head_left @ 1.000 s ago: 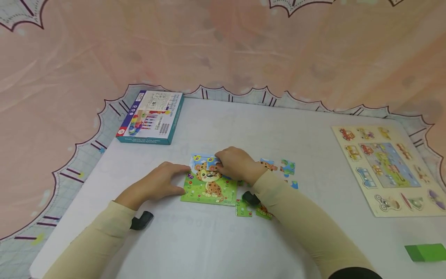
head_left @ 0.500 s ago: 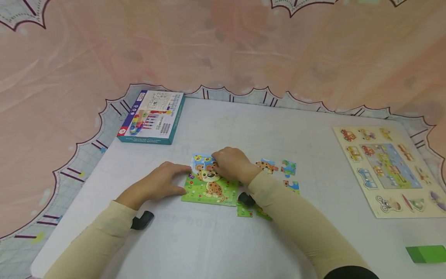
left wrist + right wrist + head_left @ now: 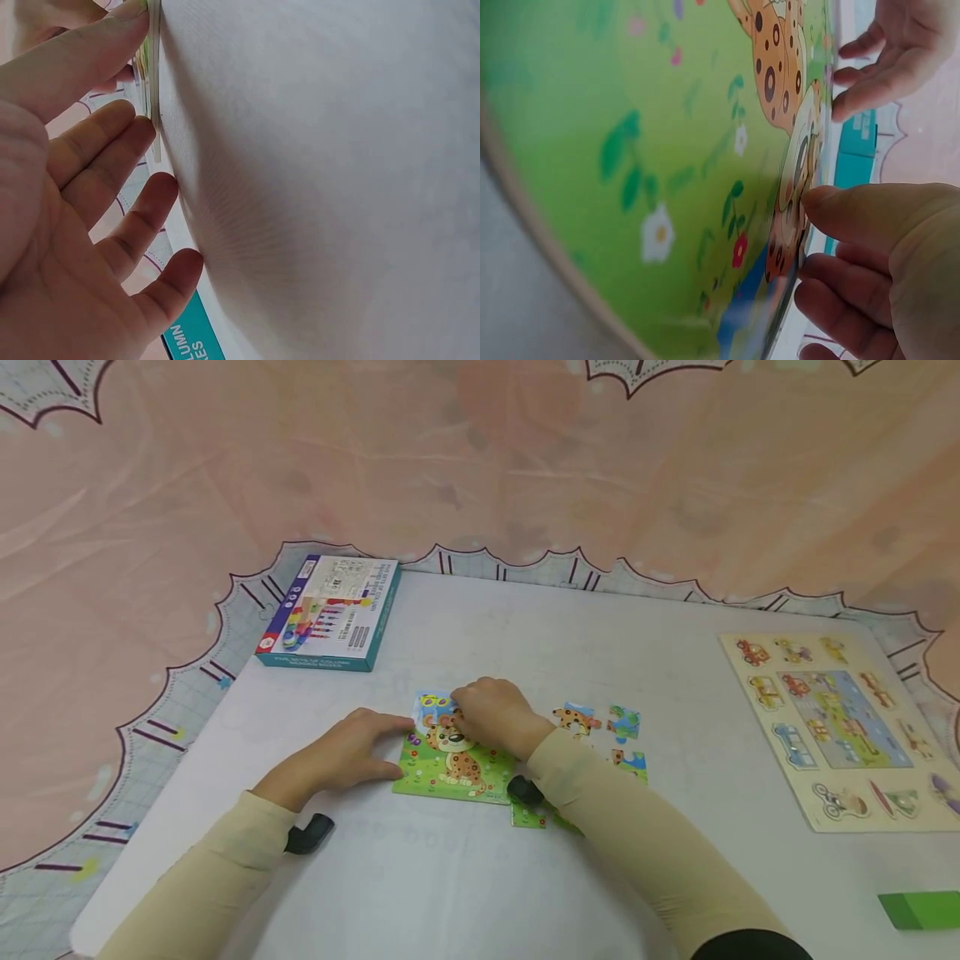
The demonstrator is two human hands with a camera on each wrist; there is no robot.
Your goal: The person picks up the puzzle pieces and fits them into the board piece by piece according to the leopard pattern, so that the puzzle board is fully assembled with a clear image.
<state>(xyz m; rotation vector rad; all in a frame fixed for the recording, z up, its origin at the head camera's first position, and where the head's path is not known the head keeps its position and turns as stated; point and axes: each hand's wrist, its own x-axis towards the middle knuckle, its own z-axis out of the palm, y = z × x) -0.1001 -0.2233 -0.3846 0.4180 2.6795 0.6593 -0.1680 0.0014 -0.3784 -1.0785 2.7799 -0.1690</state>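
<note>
A leopard jigsaw puzzle board (image 3: pixel 427 781) with a green meadow lies flat on the white table in the head view. My left hand (image 3: pixel 337 752) rests at its left edge, thumb low and index finger high, the fingers extended in the left wrist view. Over the upper right of the board, my right hand (image 3: pixel 497 717) pinches a puzzle piece (image 3: pixel 793 214) against the leopard's head, thumb on the near side in the right wrist view. That hand hides the board's top right corner. Loose leopard puzzle pieces (image 3: pixel 576 718) lie to the right, some partly under the right forearm.
A teal-sided box (image 3: pixel 330 610) stands at the back left. To the right lies a cream picture board (image 3: pixel 772 793) with vehicle and toy shapes, and a green block (image 3: pixel 922 910) sits nearer. A patterned cloth (image 3: pixel 480 460) hangs behind the table.
My right hand has slid a little to the left over the leopard's head, taking the puzzle piece along. The left hand stays at the board's left edge.
</note>
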